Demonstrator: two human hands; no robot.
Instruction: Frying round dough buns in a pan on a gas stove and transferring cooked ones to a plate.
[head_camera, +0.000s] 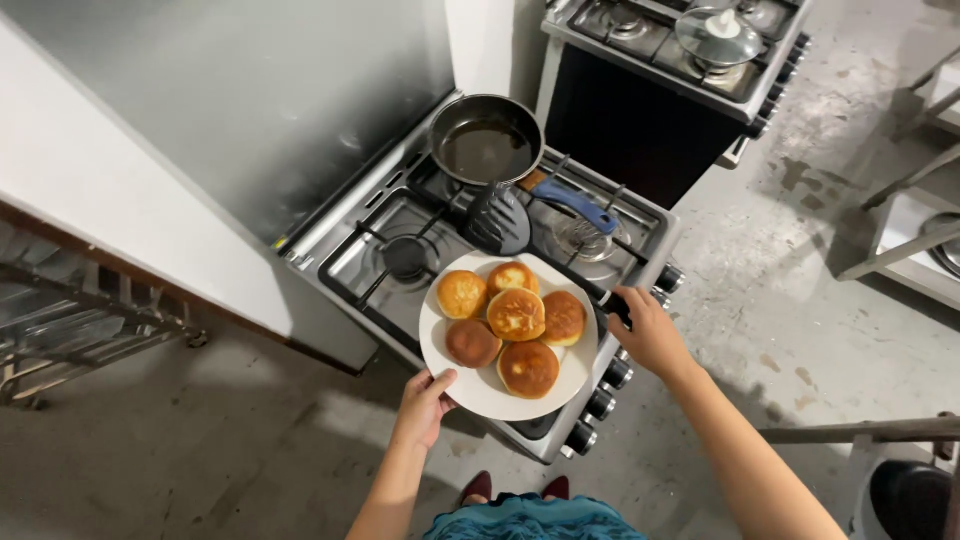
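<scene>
5 pancakes (508, 325) on plate (500, 398), left hand (425, 405) gripping rim.

The plate (565, 385) is white and round, held level over the front edge of the stove, its near rim pinched at the lower left. Five golden-brown round pancakes (516, 314) lie on it, one in the middle, the rest around it, touching. The black spatula (497, 218) has a slotted blade just beyond the plate's far rim; its handle runs behind the plate's right side.
</scene>
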